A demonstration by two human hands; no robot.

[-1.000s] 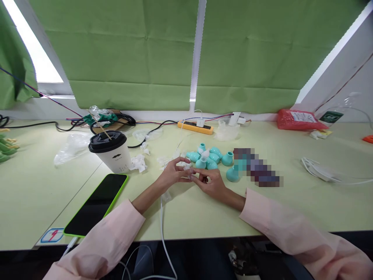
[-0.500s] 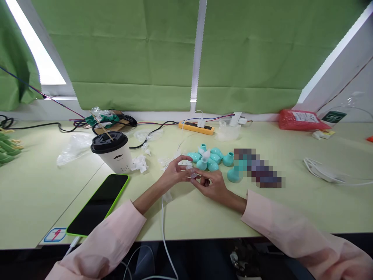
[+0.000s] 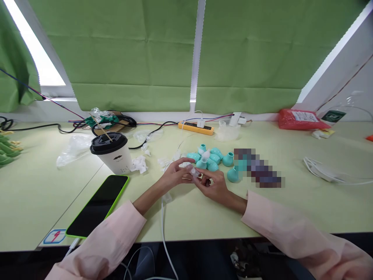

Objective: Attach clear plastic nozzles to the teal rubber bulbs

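A: What did you have hold of with your two hands?

B: You had a small clear plastic piece [image 3: 194,171] between them. Your left hand [image 3: 174,174] was half curled, with its thumb and fingers bent around one side of the piece. Your right hand [image 3: 213,182] had its thumb and pointer finger pinched close on the other side, and its other fingers were tucked in.

A: How did your little piece look?

B: It was whitish and see-through, and it was tilted. Your fingers hid some of it, so I could not tell its whole shape.

A: And where did you have it?

B: You had it over the pale yellow-green table [image 3: 204,219], on your side of a bunch of turquoise bulbs [image 3: 215,158]. Those were smooth and shiny, and some showed open necks. A cloudy white tip [image 3: 205,154] sat among them. One loose turquoise bulb [image 3: 232,175] stood upright near your right hand. On your left, your phone [image 3: 99,204] lay flat in a lime-green case, near a white cup [image 3: 118,160] with a black lid.
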